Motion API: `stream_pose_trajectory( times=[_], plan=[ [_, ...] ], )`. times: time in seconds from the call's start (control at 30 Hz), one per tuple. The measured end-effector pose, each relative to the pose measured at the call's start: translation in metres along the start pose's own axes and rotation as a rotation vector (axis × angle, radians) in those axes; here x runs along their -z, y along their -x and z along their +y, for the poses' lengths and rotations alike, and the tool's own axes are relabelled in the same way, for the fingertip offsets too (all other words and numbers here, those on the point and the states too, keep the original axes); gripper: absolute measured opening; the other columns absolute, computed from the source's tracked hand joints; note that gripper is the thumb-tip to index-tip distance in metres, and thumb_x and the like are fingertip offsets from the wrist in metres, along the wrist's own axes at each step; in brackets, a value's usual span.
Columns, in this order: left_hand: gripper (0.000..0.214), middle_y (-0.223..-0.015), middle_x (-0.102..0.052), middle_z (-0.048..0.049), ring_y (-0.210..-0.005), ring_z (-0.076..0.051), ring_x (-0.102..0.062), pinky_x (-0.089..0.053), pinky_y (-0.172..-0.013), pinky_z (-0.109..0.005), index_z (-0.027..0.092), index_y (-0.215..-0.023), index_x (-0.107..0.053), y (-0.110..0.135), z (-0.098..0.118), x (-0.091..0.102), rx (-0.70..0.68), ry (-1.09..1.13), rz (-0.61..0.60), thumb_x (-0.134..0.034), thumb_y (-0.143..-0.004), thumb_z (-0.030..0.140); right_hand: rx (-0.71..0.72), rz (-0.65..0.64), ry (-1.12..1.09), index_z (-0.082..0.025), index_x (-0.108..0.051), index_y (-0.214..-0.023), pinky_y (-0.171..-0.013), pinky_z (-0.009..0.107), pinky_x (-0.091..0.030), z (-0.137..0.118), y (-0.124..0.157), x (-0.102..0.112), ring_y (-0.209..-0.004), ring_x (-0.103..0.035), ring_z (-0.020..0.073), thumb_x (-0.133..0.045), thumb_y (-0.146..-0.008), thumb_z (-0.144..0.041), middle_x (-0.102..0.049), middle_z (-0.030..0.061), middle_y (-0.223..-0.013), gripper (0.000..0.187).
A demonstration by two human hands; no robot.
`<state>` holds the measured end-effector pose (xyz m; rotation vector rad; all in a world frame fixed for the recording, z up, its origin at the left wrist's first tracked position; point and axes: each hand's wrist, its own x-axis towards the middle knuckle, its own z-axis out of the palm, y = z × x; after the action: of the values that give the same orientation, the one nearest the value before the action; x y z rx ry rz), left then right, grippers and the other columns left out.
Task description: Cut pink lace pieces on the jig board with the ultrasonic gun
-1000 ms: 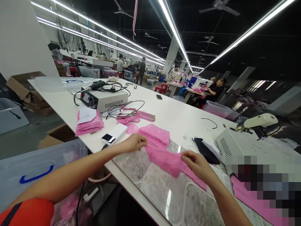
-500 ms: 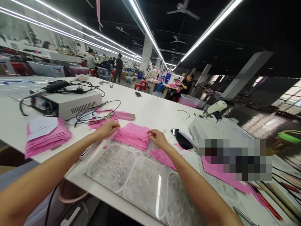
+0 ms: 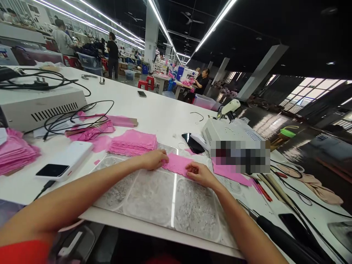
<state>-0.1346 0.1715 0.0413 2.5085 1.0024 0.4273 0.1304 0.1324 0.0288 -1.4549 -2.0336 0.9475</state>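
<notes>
A single pink fabric piece (image 3: 177, 164) with a scalloped edge lies on the grey stone-patterned mat (image 3: 150, 196). My left hand (image 3: 154, 160) has its fingers closed on the left end of this piece. At the opposite end my right hand (image 3: 201, 173) grips the edge between curled fingers and thumb. Just behind my left hand sits a neat stack of pink fabric pieces (image 3: 133, 141). Farther left lies a bundle of pink fabric strips (image 3: 95, 131), partly under a black cable.
Left are a grey box device (image 3: 52, 108), a white power bank (image 3: 68, 159) and another pink stack (image 3: 16, 152). A black phone (image 3: 193, 143) and a second box device (image 3: 233, 134) stand right. Tools, including a black handle (image 3: 277, 233), lie near the right front.
My hands have moved from the sides of the pink stack to the single piece at its right, and now hold its two ends. The view has turned right.
</notes>
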Motion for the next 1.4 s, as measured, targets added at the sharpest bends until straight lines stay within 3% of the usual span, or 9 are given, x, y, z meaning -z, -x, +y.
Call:
stream_pose_trajectory(
  times=[0.1,0.37,0.47,0.57,0.7,0.97,1.1,1.2,1.4],
  plan=[
    [0.008,-0.086,-0.065,-0.0035,-0.074,-0.014,-0.06,-0.048,-0.075,-0.027,0.016,-0.073,-0.065,-0.011,-0.001,0.007,0.058,0.02,-0.025,-0.062,-0.079,0.014,0.008,-0.008,-0.004,-0.015,-0.066,-0.091,-0.055,0.024,-0.041,0.003,0.0,0.001,-0.057,-0.051,0.0101,-0.06,-0.073,-0.034,-0.064,-0.0001,-0.071,0.026],
    [0.019,-0.078,-0.067,-0.0028,-0.068,-0.015,-0.062,-0.046,-0.057,-0.023,0.016,-0.087,-0.063,-0.014,0.011,0.022,0.261,0.157,0.099,-0.051,-0.087,0.031,0.118,0.189,0.207,-0.02,-0.066,-0.102,-0.076,0.031,-0.045,-0.005,0.006,-0.012,-0.087,-0.06,0.0176,-0.069,-0.073,-0.037,-0.066,0.0062,-0.104,0.035],
    [0.027,-0.078,-0.067,-0.0053,-0.062,-0.016,-0.063,-0.042,-0.047,-0.021,0.016,-0.09,-0.06,-0.013,0.012,0.024,0.286,0.219,0.112,-0.047,-0.086,0.04,0.143,0.284,0.343,-0.021,-0.067,-0.093,-0.074,0.029,-0.044,-0.006,0.005,-0.018,-0.084,-0.06,0.0165,-0.057,-0.082,-0.024,-0.065,0.006,-0.098,0.015],
    [0.028,-0.079,-0.068,-0.006,-0.059,-0.015,-0.062,-0.041,-0.046,-0.02,0.016,-0.089,-0.058,-0.008,0.008,0.023,0.266,0.266,0.101,-0.045,-0.085,0.041,0.16,0.31,0.392,-0.019,-0.068,-0.087,-0.072,0.028,-0.043,-0.005,0.006,-0.014,-0.078,-0.059,0.0157,-0.05,-0.084,-0.016,-0.065,0.0063,-0.09,0.018],
    [0.024,-0.067,-0.063,-0.0015,-0.056,-0.013,-0.055,-0.039,-0.05,-0.021,0.017,-0.085,-0.057,0.017,0.002,0.025,0.212,0.272,0.06,-0.047,-0.084,0.039,0.246,0.268,0.432,-0.019,-0.068,-0.09,-0.069,0.027,-0.044,-0.013,0.018,-0.015,-0.075,-0.058,0.0149,-0.05,-0.085,-0.013,-0.065,0.0055,-0.088,0.019],
    [0.009,-0.063,-0.055,0.0022,-0.056,-0.011,-0.044,-0.03,-0.053,-0.021,0.016,-0.073,-0.06,0.106,0.003,0.043,0.18,0.132,-0.069,-0.052,-0.076,0.021,0.652,0.095,0.52,-0.018,-0.067,-0.089,-0.067,0.027,-0.046,-0.037,0.05,-0.062,-0.076,-0.06,0.0162,-0.048,-0.082,-0.006,-0.067,0.0068,-0.083,0.024],
    [0.013,-0.067,-0.061,0.0017,-0.06,-0.01,-0.051,-0.034,-0.057,-0.02,0.017,-0.073,-0.064,0.129,0.013,0.052,0.123,0.012,-0.186,-0.053,-0.074,0.012,0.68,-0.123,0.343,-0.02,-0.068,-0.092,-0.069,0.026,-0.048,-0.047,0.052,-0.058,-0.077,-0.061,0.015,-0.054,-0.082,-0.011,-0.068,0.0057,-0.086,0.019],
    [0.017,-0.072,-0.066,0.0012,-0.063,-0.011,-0.056,-0.037,-0.059,-0.02,0.017,-0.076,-0.067,0.117,0.017,0.053,0.11,-0.093,-0.171,-0.051,-0.078,0.01,0.51,-0.126,0.153,-0.021,-0.068,-0.088,-0.066,0.025,-0.047,-0.047,0.036,-0.047,-0.071,-0.059,0.0125,-0.054,-0.082,-0.017,-0.067,0.0038,-0.083,0.016],
    [0.015,-0.097,-0.067,-0.0044,-0.085,-0.017,-0.061,-0.042,-0.071,-0.023,0.018,-0.095,-0.068,0.046,0.017,0.025,0.126,-0.232,-0.047,-0.06,-0.083,0.018,0.231,0.057,0.063,-0.018,-0.066,-0.084,-0.061,0.027,-0.045,-0.029,-0.015,-0.043,-0.062,-0.053,0.0122,-0.057,-0.073,-0.024,-0.062,0.0006,-0.071,0.015]
  ],
)
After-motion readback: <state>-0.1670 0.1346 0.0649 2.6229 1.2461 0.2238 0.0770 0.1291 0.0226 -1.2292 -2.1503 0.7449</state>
